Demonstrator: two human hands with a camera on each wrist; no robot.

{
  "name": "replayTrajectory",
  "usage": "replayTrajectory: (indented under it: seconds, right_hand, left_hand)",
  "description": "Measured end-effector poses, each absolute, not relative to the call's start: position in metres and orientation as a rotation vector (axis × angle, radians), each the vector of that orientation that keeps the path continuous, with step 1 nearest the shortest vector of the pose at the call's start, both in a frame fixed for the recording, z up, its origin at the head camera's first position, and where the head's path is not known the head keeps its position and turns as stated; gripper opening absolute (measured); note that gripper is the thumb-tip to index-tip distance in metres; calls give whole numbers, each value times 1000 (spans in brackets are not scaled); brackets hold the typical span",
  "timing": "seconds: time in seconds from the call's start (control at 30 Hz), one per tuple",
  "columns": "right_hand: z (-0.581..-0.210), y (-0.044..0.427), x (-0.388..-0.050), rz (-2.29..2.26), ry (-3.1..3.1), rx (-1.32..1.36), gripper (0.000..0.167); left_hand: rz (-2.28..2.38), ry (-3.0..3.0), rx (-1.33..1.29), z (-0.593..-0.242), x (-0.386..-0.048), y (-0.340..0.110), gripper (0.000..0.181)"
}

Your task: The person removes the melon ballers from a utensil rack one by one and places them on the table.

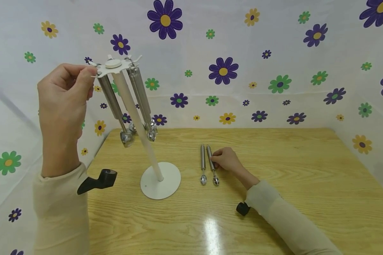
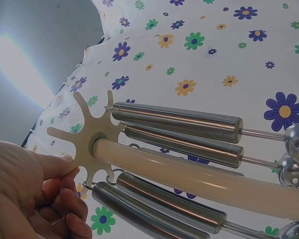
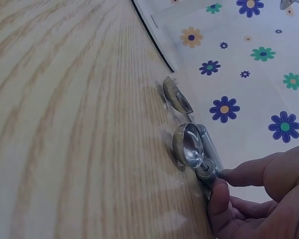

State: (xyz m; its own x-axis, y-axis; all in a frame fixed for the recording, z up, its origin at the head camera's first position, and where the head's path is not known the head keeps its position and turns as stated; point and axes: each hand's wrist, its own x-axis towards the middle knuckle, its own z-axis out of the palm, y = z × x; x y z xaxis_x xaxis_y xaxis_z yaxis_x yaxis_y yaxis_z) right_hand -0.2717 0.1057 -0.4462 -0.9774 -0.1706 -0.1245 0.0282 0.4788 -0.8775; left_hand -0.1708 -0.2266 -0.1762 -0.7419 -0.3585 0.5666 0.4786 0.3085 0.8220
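My left hand [image 1: 65,95] pinches the edge of the white star-shaped top [image 1: 113,64] of a rack, its thumb at one arm of the plate in the left wrist view. From that top hang several steel melon ballers [image 2: 179,122] by rings, bowls downward. The rack's pale pole [image 1: 134,109] leans toward the left hand above a round white base [image 1: 161,189]. On the table my right hand [image 1: 228,159] pinches the handle of a melon baller [image 1: 211,161]. A second melon baller [image 1: 203,161] lies beside it, to the left. Their small round bowls [image 3: 188,144] show close up in the right wrist view.
The wooden table [image 1: 290,198] stands before a white flower-print cloth [image 1: 191,53] that also covers the sides. A dark wrist camera mount [image 1: 99,180] juts from the left sleeve, another [image 1: 242,209] from the right. A bright lamp [image 2: 20,69] shines at upper left.
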Motion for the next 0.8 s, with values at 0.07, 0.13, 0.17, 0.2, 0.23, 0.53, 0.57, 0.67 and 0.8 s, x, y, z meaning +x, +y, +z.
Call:
replayTrajectory:
  seconds: [0.07, 0.13, 0.17, 0.2, 0.23, 0.53, 0.57, 0.67, 0.8]
  right_hand:
    - [-445, 106, -271, -1510, 2527, -124, 25]
    - [-445, 106, -270, -1519, 2524, -121, 25]
    - [-445, 106, -270, -1524, 2524, -120, 25]
    - [-445, 106, -270, -1530, 2522, -122, 25]
    - [-445, 107, -270, -1537, 2519, -124, 25]
    - [-439, 116, -271, -1602, 2415, -78, 32]
    - [-436, 117, -271, -1603, 2404, -76, 33]
    - [-427, 121, -272, -1685, 2322, -87, 37]
    - [-411, 124, -273, -1831, 2187, -142, 39]
  left_hand:
    - [-1514, -1874, -106, -176, -171, -226, 15]
    - [-1514, -1877, -102, -176, -171, -226, 16]
    - [-1511, -1880, -99, -176, -171, -226, 16]
    - [-1511, -1881, -97, -176, -171, -226, 16]
    - [-1509, -1885, -94, -176, -171, -226, 16]
    - [-1523, -1882, -88, -176, -170, -226, 18]
    - [-1522, -1881, -92, -176, -170, -226, 18]
    - [-1515, -1887, -92, -176, -170, -226, 18]
    - [-1511, -1889, -86, -176, -170, -225, 19]
